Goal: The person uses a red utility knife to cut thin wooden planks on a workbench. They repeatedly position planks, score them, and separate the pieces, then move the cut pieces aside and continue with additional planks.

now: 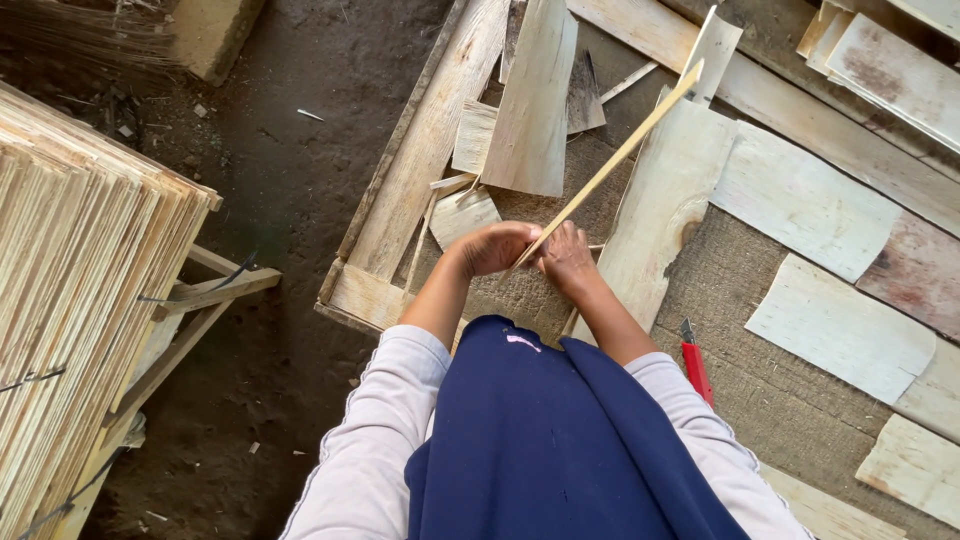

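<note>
Fingers of the left hand (492, 247) and right hand (566, 257) close tight around the low end of a thin wood strip (612, 160), so it points up steadily over the floor boards (655, 215).

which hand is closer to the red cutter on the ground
Right. The right hand is above and a little left of the red cutter in the picture, gripping the thin wooden strip. The left hand is farther left, beyond the right hand.

The thin pale-yellow wooden strip (612, 160) is showing light against brown dirt floor (300, 200). The small red-handled cutter (695, 368) is lying bright beside the navy-blue cloth apron (560, 450).
</note>
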